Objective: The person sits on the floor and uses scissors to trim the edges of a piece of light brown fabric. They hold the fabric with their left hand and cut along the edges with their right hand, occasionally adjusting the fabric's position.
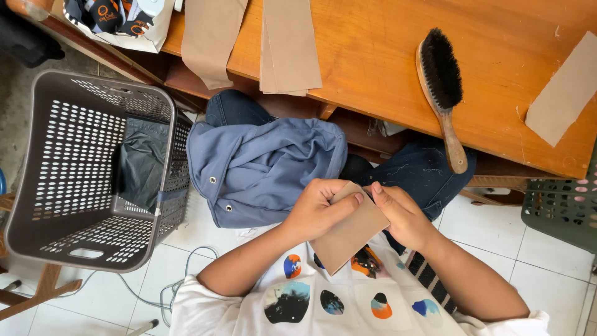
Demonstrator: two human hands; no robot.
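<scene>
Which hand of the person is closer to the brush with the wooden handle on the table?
The right hand. It holds the brown fabric piece just below and left of the brush. The left hand grips the same piece farther left.

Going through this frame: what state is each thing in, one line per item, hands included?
Left hand: shut on tan fabric piece.
Right hand: shut on tan fabric piece.
Tan fabric piece: flat, held above lap.
Blue garment: crumpled on lap.
Brush: lying on the wooden table, untouched.
Tan strips: hanging over table edge.
Grey basket: upright, dark cloth inside.
</scene>
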